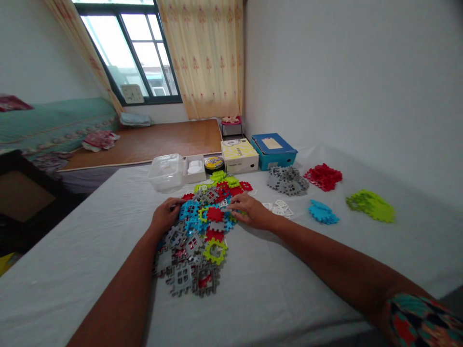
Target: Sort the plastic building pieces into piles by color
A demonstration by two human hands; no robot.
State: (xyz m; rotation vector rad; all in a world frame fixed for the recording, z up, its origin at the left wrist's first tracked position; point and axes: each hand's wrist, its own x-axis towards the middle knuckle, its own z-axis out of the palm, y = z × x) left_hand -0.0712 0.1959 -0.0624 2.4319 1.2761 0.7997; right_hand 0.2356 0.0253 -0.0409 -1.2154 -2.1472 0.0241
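A mixed heap of flat, notched plastic building pieces lies in front of me, in grey, blue, red, lime green and white. At the heap's left edge is my left hand (166, 215), its fingers curled in beside a blue building piece (190, 209); what the fingertips hold, if anything, is hidden. My right hand (251, 210) reaches in from the other side with fingers apart, the tips at the heap near a small white frame piece (224, 204). Between the hands rests a red building piece (214, 214). Closer to me are grey pieces (183, 275) and a lime green ring-shaped piece (215, 251).
Right of the heap lie separate piles: grey pieces (287, 180), red pieces (323, 177), blue pieces (323, 212), lime green pieces (372, 206) and white frames (280, 208). Behind stand a clear plastic tub (166, 172), a round tin (214, 164), a yellow-white box (239, 155) and a blue box (274, 151).
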